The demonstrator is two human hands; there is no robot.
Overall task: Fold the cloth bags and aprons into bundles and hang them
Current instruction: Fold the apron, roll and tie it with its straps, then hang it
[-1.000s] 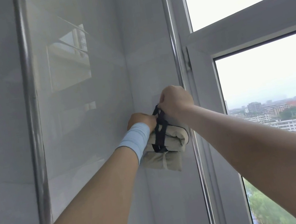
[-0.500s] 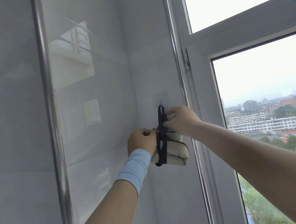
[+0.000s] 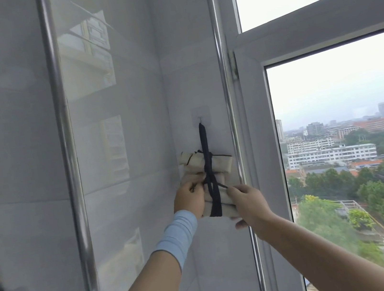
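On the tiled wall just left of the window frame (image 3: 259, 134), a beige bundle (image 3: 221, 163) hung by its black strap (image 3: 203, 138) from a clear adhesive hook (image 3: 200, 118). Left hand (image 3: 189, 199) gripped the bundle's left edge; right hand (image 3: 248, 205) cupped its lower right, fingers loosely curled.

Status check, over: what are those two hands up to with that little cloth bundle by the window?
Left hand and right hand both on the bundle. Its black strap is looped over the wall hook. Nothing in the way.
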